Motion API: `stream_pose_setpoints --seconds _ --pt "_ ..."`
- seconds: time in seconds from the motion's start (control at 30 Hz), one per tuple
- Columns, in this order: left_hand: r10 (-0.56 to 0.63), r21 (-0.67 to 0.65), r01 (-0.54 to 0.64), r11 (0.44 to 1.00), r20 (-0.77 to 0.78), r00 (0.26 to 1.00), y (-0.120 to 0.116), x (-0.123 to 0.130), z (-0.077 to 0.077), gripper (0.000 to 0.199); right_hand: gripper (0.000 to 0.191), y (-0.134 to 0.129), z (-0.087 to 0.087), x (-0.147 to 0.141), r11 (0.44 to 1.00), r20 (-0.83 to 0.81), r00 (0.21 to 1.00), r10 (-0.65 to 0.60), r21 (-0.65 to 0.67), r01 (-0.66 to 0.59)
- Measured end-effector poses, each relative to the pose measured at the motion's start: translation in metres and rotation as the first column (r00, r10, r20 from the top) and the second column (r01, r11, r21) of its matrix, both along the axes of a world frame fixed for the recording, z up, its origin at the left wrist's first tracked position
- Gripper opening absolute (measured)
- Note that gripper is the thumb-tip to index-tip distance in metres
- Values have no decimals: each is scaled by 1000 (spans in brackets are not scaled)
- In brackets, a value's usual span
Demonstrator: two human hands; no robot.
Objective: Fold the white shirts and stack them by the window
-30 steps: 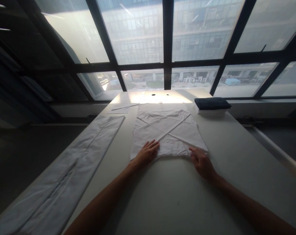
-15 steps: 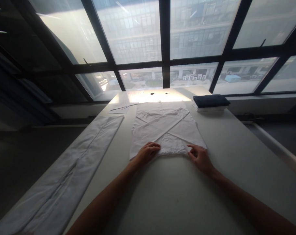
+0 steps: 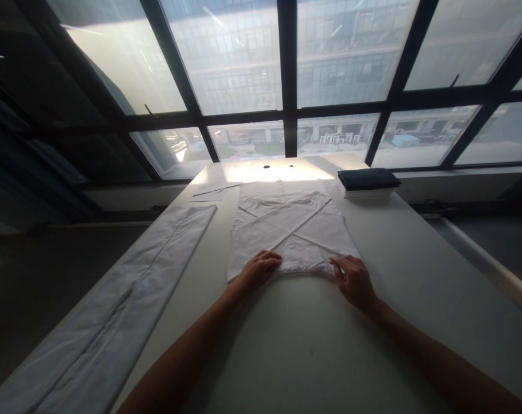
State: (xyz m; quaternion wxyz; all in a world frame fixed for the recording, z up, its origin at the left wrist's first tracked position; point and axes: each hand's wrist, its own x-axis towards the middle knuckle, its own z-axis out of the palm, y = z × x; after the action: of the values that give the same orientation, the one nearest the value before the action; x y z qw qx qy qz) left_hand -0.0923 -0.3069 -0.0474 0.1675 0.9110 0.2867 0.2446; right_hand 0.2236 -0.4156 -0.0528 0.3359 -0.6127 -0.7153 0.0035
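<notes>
A white shirt (image 3: 282, 221) lies face-down-looking and flat on the table, its sleeves folded across each other in the middle. My left hand (image 3: 261, 267) is at the near hem, left of centre, with its fingers bent together on the cloth. At the hem's right part, my right hand (image 3: 351, 279) has its thumb and fingertips closed in a pinch on the fabric. The thumb of the left hand is mostly hidden.
Along the left side of the white table (image 3: 282, 345) stretches a long folded white cloth (image 3: 114, 310). Papers (image 3: 207, 194) with a thin dark pen-like item lie at the back left. A folded dark garment (image 3: 368, 178) tops a white stack at the back right. Windows stand behind.
My right hand's forefinger and thumb have come together at the hem, where they were apart before. My left hand stays in place. The view has shifted slightly.
</notes>
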Motion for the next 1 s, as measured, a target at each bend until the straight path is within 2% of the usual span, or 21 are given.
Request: stream_pose_setpoints --seconds 0.07,0.13,0.2,0.33,0.43,0.5,0.57,0.7,0.77,0.9,1.0 --pt "6 3 -6 1000 -4 1000 0 1 0 25 46 -1 1 -7 995 86 992 95 -18 -94" --pt "14 7 -13 1000 -11 1000 -1 1 1 25 52 -1 -1 -15 978 198 959 204 -90 -189" --pt "24 9 -23 1000 -18 1000 -1 1 2 25 57 -1 -6 -22 960 289 921 260 -182 -214" --pt "68 -1 -69 998 -55 996 -7 3 9 24 61 0 -16 -25 951 354 900 255 -258 -168" --pt "169 14 -168 986 -139 976 -15 9 15 22 61 0 -18 -24 955 355 904 240 -252 -154" --pt "240 55 -234 971 -195 951 -20 15 14 23 61 0 -19 -24 958 357 906 226 -249 -141" --pt "264 109 -245 963 -220 939 -23 18 11 27 61 -1 -20 -24 960 359 909 213 -251 -126" --pt "191 173 -152 973 -233 954 -22 15 1 47 61 -1 -20 -24 957 356 909 214 -262 -123" --pt "126 178 -83 981 -252 960 -20 13 0 51 60 -1 -19 -23 955 356 908 219 -271 -124" --pt "-35 97 70 993 -322 946 -18 11 3 53 60 -1 -15 -24 948 359 907 219 -297 -112" --pt "-74 41 94 995 -349 934 -17 11 4 57 60 -1 -11 -25 946 356 908 221 -305 -110"
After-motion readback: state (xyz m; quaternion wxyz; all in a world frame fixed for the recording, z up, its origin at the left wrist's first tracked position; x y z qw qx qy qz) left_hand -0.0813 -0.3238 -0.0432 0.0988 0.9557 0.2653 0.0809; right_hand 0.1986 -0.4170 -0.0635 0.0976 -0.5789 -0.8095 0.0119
